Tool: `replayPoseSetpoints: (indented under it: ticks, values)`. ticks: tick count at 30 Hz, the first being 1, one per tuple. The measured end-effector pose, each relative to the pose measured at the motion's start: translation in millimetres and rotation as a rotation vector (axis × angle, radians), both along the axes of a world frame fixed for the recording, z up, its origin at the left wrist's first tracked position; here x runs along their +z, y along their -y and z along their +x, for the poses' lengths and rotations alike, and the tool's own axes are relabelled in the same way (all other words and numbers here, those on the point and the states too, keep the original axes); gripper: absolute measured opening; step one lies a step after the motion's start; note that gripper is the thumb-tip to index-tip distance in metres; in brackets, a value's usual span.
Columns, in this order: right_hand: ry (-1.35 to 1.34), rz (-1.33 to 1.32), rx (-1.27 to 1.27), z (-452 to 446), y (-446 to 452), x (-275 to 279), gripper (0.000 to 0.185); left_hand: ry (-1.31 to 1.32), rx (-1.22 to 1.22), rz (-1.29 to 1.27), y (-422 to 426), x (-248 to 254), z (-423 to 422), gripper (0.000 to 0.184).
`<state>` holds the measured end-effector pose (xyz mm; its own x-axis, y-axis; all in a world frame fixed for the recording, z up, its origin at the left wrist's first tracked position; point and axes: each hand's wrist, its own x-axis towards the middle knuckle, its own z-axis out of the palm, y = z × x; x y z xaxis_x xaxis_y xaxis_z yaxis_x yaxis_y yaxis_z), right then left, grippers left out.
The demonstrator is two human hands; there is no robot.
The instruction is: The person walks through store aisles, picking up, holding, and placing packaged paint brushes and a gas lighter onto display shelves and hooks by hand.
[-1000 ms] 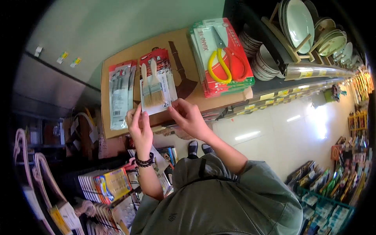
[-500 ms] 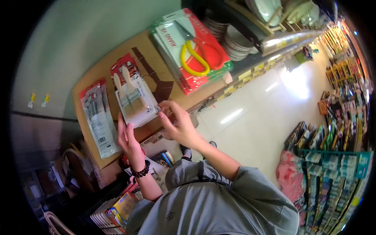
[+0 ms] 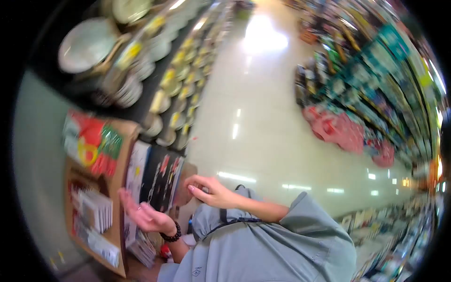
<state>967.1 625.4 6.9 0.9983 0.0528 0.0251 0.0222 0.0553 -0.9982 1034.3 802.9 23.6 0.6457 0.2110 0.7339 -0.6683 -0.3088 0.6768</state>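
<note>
My left hand [image 3: 145, 217] is just right of the cardboard board, palm turned up and fingers apart, with a dark bead bracelet [image 3: 172, 232] at the wrist. My right hand [image 3: 209, 191] is farther right, over the aisle side, fingers loosely bent and nothing visible in them. A white stack of paintbrush packs [image 3: 96, 209] lies on the brown cardboard surface [image 3: 123, 162], left of my left hand. Packaged scissors [image 3: 91, 143] with yellow and red handles lie above it. A slim clear pack [image 3: 103, 248] lies below. Motion blurs their details.
Shelves with stacked bowls [image 3: 128, 91] and a large white plate [image 3: 89, 44] stand at upper left. Dark boxes [image 3: 159, 176] sit beside the cardboard. A pale tiled aisle [image 3: 253, 141] runs past, with goods racks [image 3: 371, 75] and a pink bundle [image 3: 336, 127] on the right.
My view has swung right, so the cardboard and packs appear farther left. Both hands have come off the paintbrush pack, which now lies with the white stack.
</note>
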Motion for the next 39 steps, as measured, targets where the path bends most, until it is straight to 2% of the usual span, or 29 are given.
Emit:
replayPoseSetpoints:
  ticks: [2,4,5,11,14,18,21,23,25,29,32,39]
  values:
    - [-0.059,0.064,-0.142,-41,38,-16,0.022,-0.229,-0.363,0.089,64,-10,-20,0.038]
    - [-0.088,0.175,-0.302,-76,73,-27,0.022,-0.333,-0.638,0.207,122,-4,-44,0.036]
    - [-0.044,0.198,-0.398,-99,94,-23,0.022,-0.235,-0.716,0.369,149,-2,-56,0.035]
    - [0.061,0.276,-0.898,-226,199,-36,0.02,-0.209,-1.161,0.596,288,-14,-153,0.032]
    - [0.081,0.306,-1.143,-286,229,-42,0.02,-0.334,-1.412,0.596,338,-30,-195,0.033]
    - [0.115,0.348,-1.446,-352,261,-55,0.02,-0.319,-1.666,0.651,412,-52,-233,0.03]
    - [0.077,0.448,-1.594,-388,283,-56,0.022,-0.508,-1.814,0.623,470,-69,-261,0.026]
    - [0.085,0.452,-1.675,-407,305,-61,0.022,-0.531,-1.927,0.643,511,-78,-280,0.025]
    - [0.086,0.425,-1.741,-422,334,-63,0.023,-0.626,-1.997,0.647,552,-70,-305,0.024]
    - [0.041,0.343,-1.827,-451,415,-66,0.023,-0.709,-2.12,0.736,647,-56,-342,0.021]
    - [0.017,0.344,-1.779,-476,482,-58,0.023,-0.799,-2.195,0.689,721,-58,-364,0.02]
    - [0.087,0.355,-1.926,-537,576,-51,0.024,-0.696,-2.342,0.803,859,-54,-441,0.019]
